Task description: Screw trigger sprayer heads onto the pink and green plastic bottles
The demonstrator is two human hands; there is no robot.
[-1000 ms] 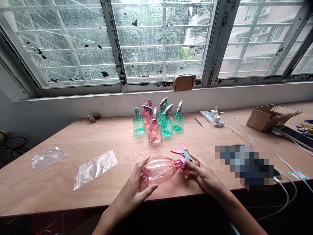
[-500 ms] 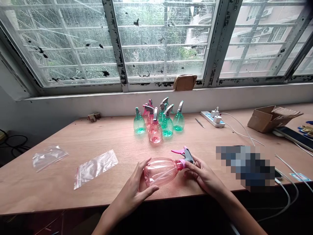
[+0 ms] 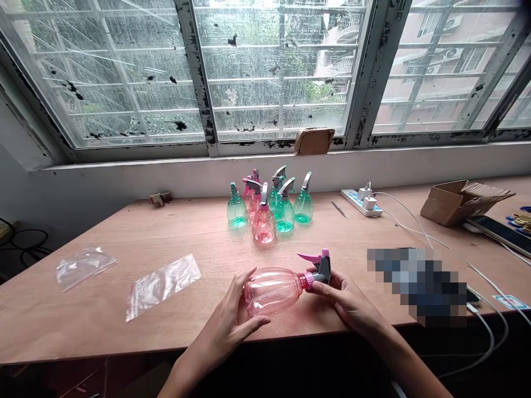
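Bottle (image 3: 271, 291) — see-through pink, held sideways nr table's (image 3: 103, 326) front edge. L hand (image 3: 227, 316) cupped round base end; R hand (image 3: 352, 301) gripping at sprayer head (image 3: 322, 268), by neck. Open wood fwd to upright spray bottles (image 3: 264, 228) & L to 2 plastic bags (image 3: 164, 286) — R side tighter, pixelated patch (image 3: 418, 284) nr R hand.

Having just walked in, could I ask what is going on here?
A person's left hand cradles the base of a clear pink plastic spray bottle, held sideways, while the right hand grips its grey and pink trigger head. Behind it, clear green and pink spray bottles stand grouped on the wooden table.
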